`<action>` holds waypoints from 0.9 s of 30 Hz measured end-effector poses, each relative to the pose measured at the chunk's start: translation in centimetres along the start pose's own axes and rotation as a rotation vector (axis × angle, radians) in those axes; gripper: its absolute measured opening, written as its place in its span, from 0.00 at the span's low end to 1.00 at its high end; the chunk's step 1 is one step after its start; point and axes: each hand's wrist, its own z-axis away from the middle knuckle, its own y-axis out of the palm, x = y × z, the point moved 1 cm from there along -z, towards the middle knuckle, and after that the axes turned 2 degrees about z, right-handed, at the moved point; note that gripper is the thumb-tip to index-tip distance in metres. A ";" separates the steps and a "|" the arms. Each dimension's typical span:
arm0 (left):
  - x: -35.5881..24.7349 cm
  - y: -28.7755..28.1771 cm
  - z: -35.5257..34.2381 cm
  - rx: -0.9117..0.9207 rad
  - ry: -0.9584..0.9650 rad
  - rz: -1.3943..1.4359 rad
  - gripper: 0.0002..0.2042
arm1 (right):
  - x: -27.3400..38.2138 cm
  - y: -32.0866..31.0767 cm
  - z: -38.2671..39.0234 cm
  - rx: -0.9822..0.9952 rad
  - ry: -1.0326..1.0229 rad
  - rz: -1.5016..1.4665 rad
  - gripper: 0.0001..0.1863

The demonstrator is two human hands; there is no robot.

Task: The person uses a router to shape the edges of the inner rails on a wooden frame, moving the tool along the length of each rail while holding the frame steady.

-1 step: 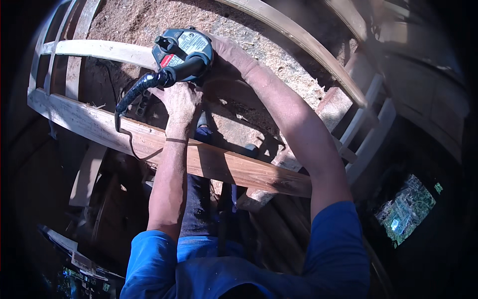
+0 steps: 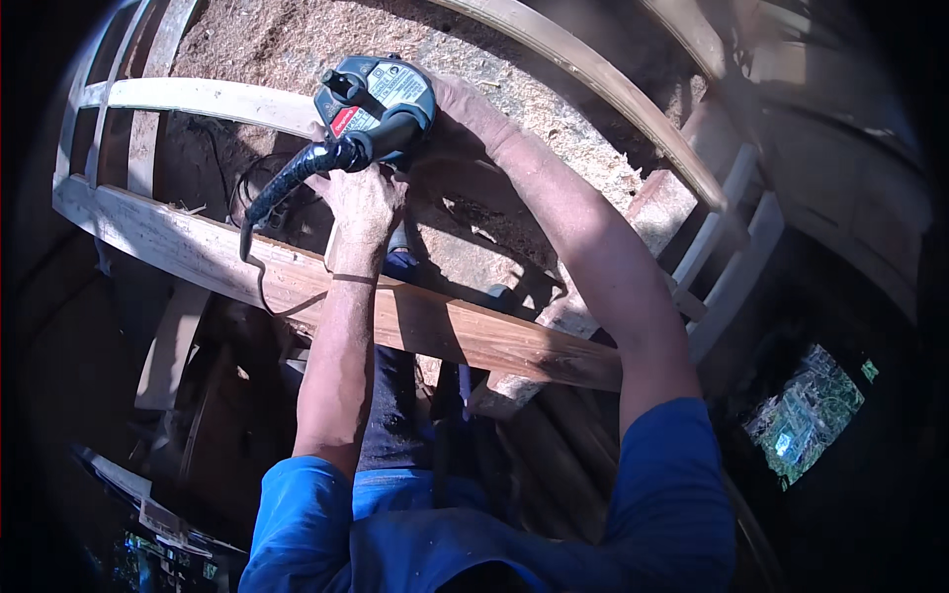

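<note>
A corded teal and black power tool (image 2: 381, 104), which looks like an electric planer, rests at the visible end of a pale curved rail (image 2: 208, 96). My left hand (image 2: 361, 203) is closed at its near side, below the black handle. Some of its fingers are hidden behind the tool and the cord. On the far right side my right hand (image 2: 460, 109) is wrapped against the tool's body, its fingertips out of sight. A thick black cord sleeve (image 2: 297, 183) bends down from the handle to the left.
A wide wooden board (image 2: 198, 232) of the same frame crosses under my left forearm. Another curved rail (image 2: 603, 79) arcs at the upper right. Wood shavings (image 2: 514, 138) cover the ground. The thin cable (image 2: 262, 287) hangs over the board. Slats (image 2: 727, 242) stand at the right.
The power tool has shifted slightly to the right along the rail, with both hands on it. Its cord sleeve has moved along with it.
</note>
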 end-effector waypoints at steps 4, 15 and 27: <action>-2.3 2.7 2.2 0.012 -0.043 0.266 0.29 | 1.8 -2.7 5.0 -0.001 0.044 -0.019 0.26; -16.3 2.2 6.5 -0.209 0.073 0.316 0.43 | 1.8 -10.2 16.4 -0.048 0.189 -0.051 0.28; -20.2 2.1 8.5 -0.010 0.031 0.313 0.47 | 0.5 -10.5 16.3 -0.017 0.233 -0.086 0.30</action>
